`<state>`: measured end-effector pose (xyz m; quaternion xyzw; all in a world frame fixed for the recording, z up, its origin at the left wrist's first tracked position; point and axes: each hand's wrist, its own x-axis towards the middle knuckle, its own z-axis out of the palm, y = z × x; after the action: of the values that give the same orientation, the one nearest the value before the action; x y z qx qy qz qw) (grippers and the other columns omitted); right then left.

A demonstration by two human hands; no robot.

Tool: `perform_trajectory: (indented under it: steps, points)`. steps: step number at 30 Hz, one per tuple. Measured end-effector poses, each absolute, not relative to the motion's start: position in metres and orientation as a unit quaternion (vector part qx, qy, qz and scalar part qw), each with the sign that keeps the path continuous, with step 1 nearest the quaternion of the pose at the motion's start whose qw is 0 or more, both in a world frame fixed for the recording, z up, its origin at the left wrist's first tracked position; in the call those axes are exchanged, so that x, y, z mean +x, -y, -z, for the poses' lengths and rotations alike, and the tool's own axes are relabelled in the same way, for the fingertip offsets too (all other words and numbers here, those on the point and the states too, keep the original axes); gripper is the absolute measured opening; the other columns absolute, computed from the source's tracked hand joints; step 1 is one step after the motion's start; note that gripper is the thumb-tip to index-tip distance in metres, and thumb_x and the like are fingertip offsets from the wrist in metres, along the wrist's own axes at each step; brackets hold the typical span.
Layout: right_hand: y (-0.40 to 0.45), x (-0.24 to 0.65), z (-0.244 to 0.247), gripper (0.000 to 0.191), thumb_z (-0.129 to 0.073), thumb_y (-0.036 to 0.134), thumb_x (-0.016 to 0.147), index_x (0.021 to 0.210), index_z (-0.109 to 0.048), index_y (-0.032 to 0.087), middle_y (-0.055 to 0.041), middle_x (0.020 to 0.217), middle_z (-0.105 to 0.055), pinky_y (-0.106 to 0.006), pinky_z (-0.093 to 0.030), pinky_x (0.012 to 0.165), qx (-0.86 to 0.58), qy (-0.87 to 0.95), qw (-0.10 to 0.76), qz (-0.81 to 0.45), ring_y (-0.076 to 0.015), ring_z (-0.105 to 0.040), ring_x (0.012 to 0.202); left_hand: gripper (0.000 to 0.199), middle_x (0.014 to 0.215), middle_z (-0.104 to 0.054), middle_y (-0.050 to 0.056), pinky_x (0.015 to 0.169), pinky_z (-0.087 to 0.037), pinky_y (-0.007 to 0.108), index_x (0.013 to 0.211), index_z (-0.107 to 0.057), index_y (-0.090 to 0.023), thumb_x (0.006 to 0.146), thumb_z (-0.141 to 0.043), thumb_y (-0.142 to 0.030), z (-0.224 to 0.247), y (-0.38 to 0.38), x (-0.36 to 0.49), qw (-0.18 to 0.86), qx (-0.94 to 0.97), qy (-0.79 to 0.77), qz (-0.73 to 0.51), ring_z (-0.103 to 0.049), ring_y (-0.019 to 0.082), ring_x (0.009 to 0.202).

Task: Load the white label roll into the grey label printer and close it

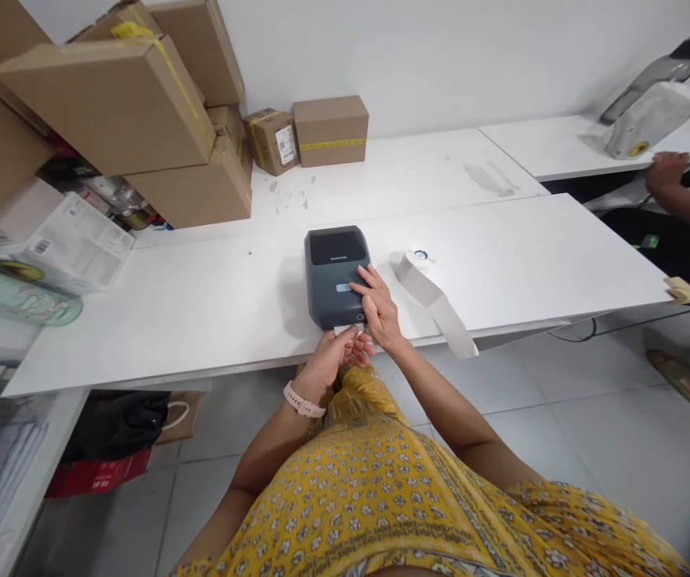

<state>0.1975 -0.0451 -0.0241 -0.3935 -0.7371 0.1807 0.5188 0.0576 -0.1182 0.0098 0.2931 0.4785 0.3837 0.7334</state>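
Observation:
A dark grey label printer [329, 292] stands near the front edge of the white table, with a glossy black panel on its far part. A short white label strip [343, 329] sticks out of its near end. My left hand [328, 357] is at that end, with the thumb on the strip and the fingers curled below. My right hand [381, 311] rests on the printer's right side, fingers stretched over its lid by the light button. Right of the printer lies a label roll [420, 258], its loose tail hanging over the table edge.
Cardboard boxes [110, 104] are stacked at the left, and a small box [331, 132] stands by the wall. A mint-green bottle [20, 296] lies at the far left. At the right, a co-worker's hand [667, 172] is near a white pouch [651, 120] and a grey bottle [651, 76].

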Motion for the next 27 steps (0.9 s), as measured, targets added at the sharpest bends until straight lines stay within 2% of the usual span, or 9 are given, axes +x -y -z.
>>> perform_trajectory:
  steps: [7,15,18,21,23,25,27]
  points:
    - [0.044,0.198,0.024,0.05,-0.03,0.047,0.108,0.125,-0.073,0.028,-0.0079,0.149,-0.065,-0.059,-0.038,0.126,-0.384,0.739,0.521,-0.184,-0.0279,-0.044,0.153,0.053,0.066,-0.075,0.009,0.06,-0.053,0.031,0.081,-0.07,-0.017,0.079,-0.073,-0.07,0.003,0.127,0.06,0.712,0.314,-0.482,-0.401,-0.07,0.018,0.056]
    - [0.045,0.208,-0.002,0.04,-0.042,0.047,0.107,0.123,-0.075,0.032,-0.0036,0.15,-0.064,-0.055,-0.041,0.118,-0.399,0.807,0.416,-0.126,-0.0303,-0.05,0.145,0.056,0.072,-0.078,0.011,0.065,-0.055,0.034,0.083,-0.071,-0.017,0.081,-0.07,-0.072,0.007,0.128,0.06,0.706,0.321,-0.485,-0.405,-0.073,0.021,0.062]
    - [0.046,0.205,-0.012,0.038,-0.041,0.045,0.109,0.116,-0.076,0.034,-0.0016,0.151,-0.063,-0.061,-0.033,0.12,-0.437,0.801,0.396,-0.104,-0.0309,-0.054,0.14,0.057,0.077,-0.08,0.012,0.066,-0.055,0.032,0.084,-0.073,-0.015,0.081,-0.07,-0.072,0.006,0.13,0.058,0.704,0.329,-0.486,-0.4,-0.074,0.02,0.065]
    - [0.048,0.2,-0.016,0.039,-0.038,0.043,0.11,0.11,-0.076,0.035,0.0012,0.153,-0.062,-0.068,-0.014,0.127,-0.462,0.785,0.398,-0.106,-0.0321,-0.046,0.148,0.056,0.078,-0.079,0.012,0.063,-0.053,0.03,0.081,-0.074,-0.016,0.082,-0.069,-0.071,0.005,0.137,0.049,0.696,0.357,-0.497,-0.376,-0.071,0.019,0.063]
    - [0.05,0.198,-0.015,0.037,-0.04,0.043,0.109,0.11,-0.076,0.035,0.0014,0.152,-0.062,-0.071,-0.005,0.127,-0.463,0.784,0.398,-0.113,-0.0333,-0.039,0.153,0.053,0.063,-0.072,0.007,0.055,-0.048,0.028,0.07,-0.07,-0.018,0.083,-0.068,-0.07,0.004,0.142,0.039,0.656,0.373,-0.534,-0.382,-0.063,0.015,0.053]
    - [0.051,0.197,-0.012,0.035,-0.042,0.044,0.109,0.112,-0.075,0.035,0.0006,0.153,-0.062,-0.072,-0.003,0.128,-0.462,0.784,0.395,-0.121,-0.0339,-0.037,0.155,0.055,0.051,-0.058,0.0,0.052,-0.044,0.027,0.059,-0.061,-0.021,0.088,-0.064,-0.067,0.004,0.146,0.028,0.554,0.377,-0.59,-0.45,-0.053,0.013,0.048]
    - [0.053,0.197,-0.006,0.035,-0.042,0.047,0.108,0.115,-0.074,0.035,-0.0001,0.155,-0.059,-0.072,-0.007,0.128,-0.463,0.78,0.399,-0.134,-0.0334,-0.036,0.156,0.053,0.056,-0.059,0.0,0.061,-0.049,0.028,0.06,-0.06,-0.022,0.094,-0.059,-0.063,0.003,0.144,0.018,0.416,0.377,-0.621,-0.547,-0.057,0.014,0.057]
